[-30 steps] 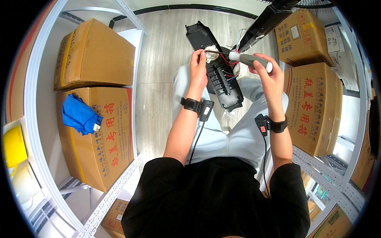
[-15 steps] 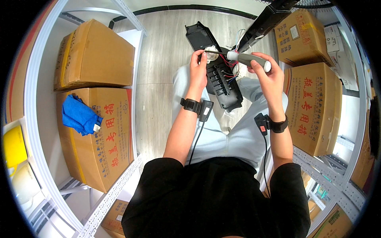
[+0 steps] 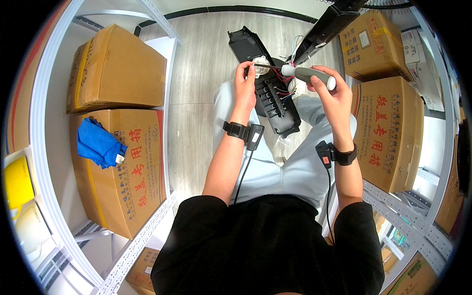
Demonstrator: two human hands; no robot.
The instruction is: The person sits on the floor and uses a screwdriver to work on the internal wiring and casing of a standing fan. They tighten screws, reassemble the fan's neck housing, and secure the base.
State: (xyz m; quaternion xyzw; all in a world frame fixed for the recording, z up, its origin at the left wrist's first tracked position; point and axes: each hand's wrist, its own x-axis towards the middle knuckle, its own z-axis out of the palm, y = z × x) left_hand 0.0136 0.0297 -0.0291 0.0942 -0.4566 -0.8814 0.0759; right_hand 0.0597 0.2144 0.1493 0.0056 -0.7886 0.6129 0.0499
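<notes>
My right hand [image 3: 334, 88] grips a grey screwdriver with a white collar [image 3: 309, 75], held nearly level, its dark shaft pointing left to a translucent white round part [image 3: 262, 69]. My left hand [image 3: 245, 86] is closed at that part's left edge, fingertips by the screwdriver's tip; what exactly sits between them is too small to make out. The white part lies on a long black housing [image 3: 238, 44], which has a row of black fittings [image 3: 273, 101] and red, blue and white wires [image 3: 290, 86]. A black post [image 3: 324, 27] rises behind it to the right.
Metal shelving [image 3: 39, 123] with cardboard boxes [image 3: 118, 64] flanks me on both sides. A blue cloth [image 3: 98, 140] lies on the lower left box [image 3: 118, 201]; yellow [image 3: 17, 182] and white helmets [image 3: 29, 226] sit at the far left. My legs are around the housing on a wood-look floor [image 3: 191, 137].
My right hand and the screwdriver's handle have shifted very slightly left. My left hand stays at the white part's edge; little else differs.
</notes>
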